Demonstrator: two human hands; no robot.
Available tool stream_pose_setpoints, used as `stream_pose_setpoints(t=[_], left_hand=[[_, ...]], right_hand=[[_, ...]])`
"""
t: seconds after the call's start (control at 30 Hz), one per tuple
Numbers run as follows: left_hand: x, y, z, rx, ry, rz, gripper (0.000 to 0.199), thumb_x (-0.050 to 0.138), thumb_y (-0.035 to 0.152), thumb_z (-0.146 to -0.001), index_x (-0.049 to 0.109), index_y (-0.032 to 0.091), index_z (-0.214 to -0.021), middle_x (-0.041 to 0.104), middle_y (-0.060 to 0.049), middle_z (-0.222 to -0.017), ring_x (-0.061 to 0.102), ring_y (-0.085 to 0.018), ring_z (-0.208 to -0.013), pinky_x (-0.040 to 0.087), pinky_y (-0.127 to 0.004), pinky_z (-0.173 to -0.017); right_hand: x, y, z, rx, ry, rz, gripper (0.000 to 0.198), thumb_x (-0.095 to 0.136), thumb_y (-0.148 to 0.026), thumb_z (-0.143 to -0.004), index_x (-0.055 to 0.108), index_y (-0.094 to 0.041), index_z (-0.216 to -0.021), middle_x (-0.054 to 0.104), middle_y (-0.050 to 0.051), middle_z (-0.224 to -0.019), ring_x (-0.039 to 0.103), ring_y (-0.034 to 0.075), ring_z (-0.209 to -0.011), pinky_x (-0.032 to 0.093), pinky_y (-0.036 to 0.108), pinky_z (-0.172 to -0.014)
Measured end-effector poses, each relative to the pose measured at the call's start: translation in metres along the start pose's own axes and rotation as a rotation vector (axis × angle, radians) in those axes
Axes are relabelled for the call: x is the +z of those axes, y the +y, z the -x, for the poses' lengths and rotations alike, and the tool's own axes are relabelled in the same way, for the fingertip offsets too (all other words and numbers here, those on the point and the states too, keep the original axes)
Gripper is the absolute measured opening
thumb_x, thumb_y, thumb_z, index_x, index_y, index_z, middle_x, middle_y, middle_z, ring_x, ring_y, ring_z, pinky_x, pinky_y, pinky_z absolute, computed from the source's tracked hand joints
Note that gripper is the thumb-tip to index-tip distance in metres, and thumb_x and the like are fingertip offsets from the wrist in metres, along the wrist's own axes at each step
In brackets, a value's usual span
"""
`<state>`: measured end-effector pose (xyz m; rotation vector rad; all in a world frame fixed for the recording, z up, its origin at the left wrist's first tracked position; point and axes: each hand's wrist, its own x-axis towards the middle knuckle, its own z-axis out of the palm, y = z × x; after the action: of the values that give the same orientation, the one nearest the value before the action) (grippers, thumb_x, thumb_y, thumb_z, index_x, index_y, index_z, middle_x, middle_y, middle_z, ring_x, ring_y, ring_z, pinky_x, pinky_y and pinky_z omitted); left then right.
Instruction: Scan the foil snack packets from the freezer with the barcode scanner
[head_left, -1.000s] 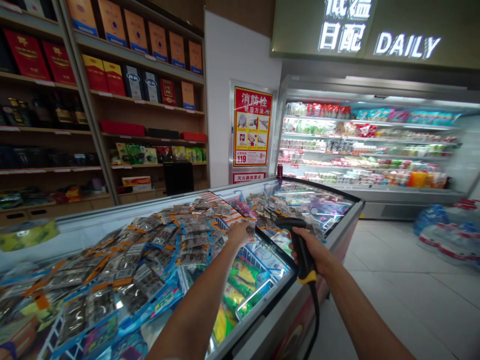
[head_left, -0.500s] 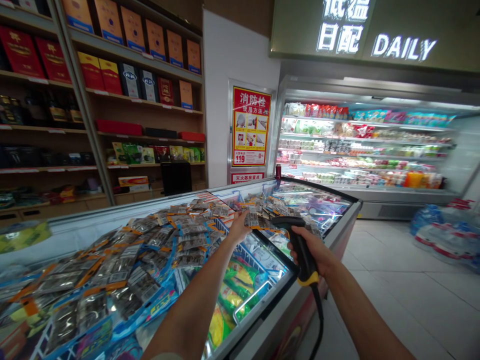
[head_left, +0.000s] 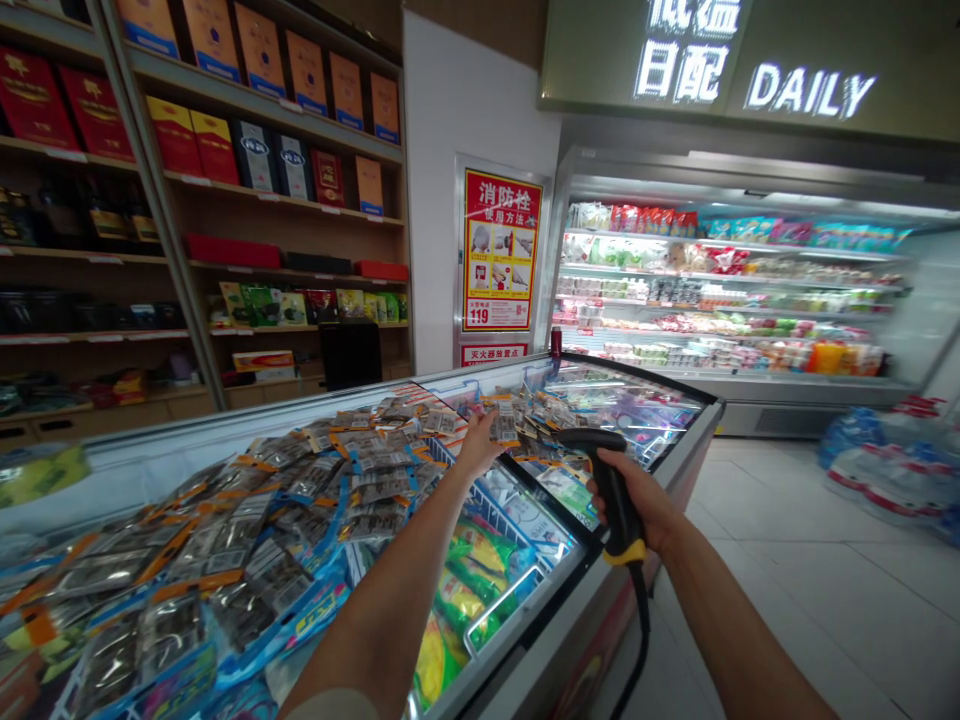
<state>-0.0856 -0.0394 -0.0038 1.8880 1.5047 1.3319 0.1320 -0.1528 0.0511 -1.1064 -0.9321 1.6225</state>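
Note:
My left hand (head_left: 480, 445) is stretched out over the chest freezer, its fingers closed on the edge of a small grey packet (head_left: 505, 420) with printed labelling. My right hand (head_left: 646, 500) grips a black and yellow barcode scanner (head_left: 621, 500) by its handle, with the scanner head turned left toward the packet. A black cable hangs from the handle. Many similar packets with orange edges (head_left: 247, 530) lie heaped on the freezer to the left of my forearm. More packets (head_left: 551, 412) lie beyond my left hand.
Beneath the freezer's glass lie green and yellow bags (head_left: 480, 565) in a wire basket. Shelves of boxed goods (head_left: 292, 160) stand at the left. A lit refrigerated display (head_left: 720, 270) is at the back right, with bundled water bottles (head_left: 892, 465) on the floor.
The scanner has shifted slightly right and away from the packet. The packet in my left hand sits a little higher and is tilted more upright.

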Motion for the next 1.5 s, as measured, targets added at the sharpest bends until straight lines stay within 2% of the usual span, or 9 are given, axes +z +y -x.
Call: stream_pose_setpoints(t=[0.27, 0.43, 0.57, 0.7, 0.9, 1.0, 1.23, 1.4, 1.5], left_hand=[[0.045, 0.036, -0.041, -0.026, -0.010, -0.164, 0.066, 0.066, 0.010, -0.056, 0.045, 0.011, -0.118, 0.041, -0.015, -0.123, 0.044, -0.022, -0.109, 0.034, -0.028, -0.092], [0.080, 0.050, -0.057, -0.065, -0.065, -0.312, 0.054, 0.058, 0.013, -0.065, 0.047, 0.015, -0.118, 0.051, -0.012, -0.116, 0.046, -0.023, -0.108, 0.034, -0.031, -0.090], [0.088, 0.052, -0.058, -0.071, -0.075, -0.363, 0.060, 0.054, 0.017, -0.069, 0.037, 0.020, -0.126, 0.039, -0.012, -0.130, 0.034, -0.026, -0.119, 0.028, -0.040, -0.095], [0.064, 0.040, -0.053, -0.100, -0.063, -0.437, 0.061, 0.052, 0.018, -0.069, 0.033, 0.020, -0.128, 0.028, -0.013, -0.136, 0.025, -0.028, -0.124, 0.023, -0.045, -0.097], [-0.012, -0.010, -0.038, -0.274, 0.059, -0.715, 0.050, 0.048, 0.027, -0.073, 0.042, 0.015, -0.121, 0.032, -0.017, -0.133, 0.023, -0.034, -0.123, 0.017, -0.053, -0.096], [-0.034, -0.029, -0.028, -0.327, 0.047, -0.808, 0.046, 0.048, 0.030, -0.073, 0.048, 0.012, -0.115, 0.037, -0.018, -0.130, 0.026, -0.035, -0.121, 0.016, -0.053, -0.095], [-0.038, -0.022, -0.011, -0.290, -0.046, -0.840, 0.024, 0.043, 0.019, -0.073, 0.062, 0.014, -0.087, 0.059, -0.014, -0.099, 0.050, -0.029, -0.097, 0.022, -0.053, -0.089], [-0.041, -0.019, -0.001, -0.340, 0.072, -0.816, 0.038, 0.050, 0.029, -0.070, 0.054, 0.015, -0.105, 0.056, -0.015, -0.105, 0.050, -0.029, -0.099, 0.034, -0.043, -0.083], [-0.039, -0.026, -0.002, -0.353, 0.024, -0.732, 0.043, 0.055, 0.031, -0.066, 0.053, 0.016, -0.107, 0.057, -0.014, -0.103, 0.052, -0.029, -0.097, 0.037, -0.040, -0.080]], right_hand=[[-0.035, -0.005, -0.004, -0.010, 0.129, -0.069, 0.021, 0.048, -0.037, -0.075, 0.051, -0.016, -0.073, 0.051, -0.002, -0.047, 0.045, 0.008, -0.035, 0.037, 0.019, -0.033], [-0.051, -0.007, 0.001, -0.015, 0.184, -0.079, 0.020, 0.048, -0.037, -0.075, 0.051, -0.016, -0.073, 0.050, -0.003, -0.047, 0.045, 0.008, -0.035, 0.036, 0.019, -0.033], [-0.056, -0.007, 0.001, -0.012, 0.210, -0.082, 0.021, 0.049, -0.037, -0.075, 0.050, -0.016, -0.071, 0.050, -0.003, -0.046, 0.045, 0.008, -0.035, 0.036, 0.019, -0.033], [-0.048, -0.002, -0.004, -0.014, 0.153, -0.080, 0.021, 0.049, -0.036, -0.075, 0.051, -0.016, -0.072, 0.051, -0.003, -0.047, 0.045, 0.008, -0.035, 0.037, 0.020, -0.033], [-0.026, 0.003, -0.011, 0.024, 0.102, -0.056, 0.021, 0.049, -0.037, -0.075, 0.052, -0.016, -0.074, 0.051, -0.003, -0.047, 0.046, 0.008, -0.034, 0.037, 0.019, -0.032], [-0.017, 0.003, -0.013, 0.012, 0.075, -0.031, 0.021, 0.048, -0.037, -0.075, 0.051, -0.017, -0.072, 0.051, -0.003, -0.047, 0.046, 0.008, -0.034, 0.037, 0.019, -0.032], [-0.003, 0.009, -0.012, 0.035, 0.041, 0.015, 0.021, 0.047, -0.037, -0.076, 0.049, -0.017, -0.071, 0.050, -0.003, -0.047, 0.045, 0.008, -0.034, 0.038, 0.020, -0.032], [0.002, 0.011, -0.010, 0.033, 0.021, 0.023, 0.021, 0.047, -0.037, -0.076, 0.050, -0.016, -0.073, 0.050, -0.003, -0.047, 0.045, 0.008, -0.035, 0.038, 0.020, -0.031], [0.001, 0.010, -0.009, 0.024, 0.013, 0.024, 0.021, 0.047, -0.037, -0.076, 0.049, -0.016, -0.073, 0.050, -0.003, -0.047, 0.045, 0.008, -0.034, 0.038, 0.020, -0.031]])
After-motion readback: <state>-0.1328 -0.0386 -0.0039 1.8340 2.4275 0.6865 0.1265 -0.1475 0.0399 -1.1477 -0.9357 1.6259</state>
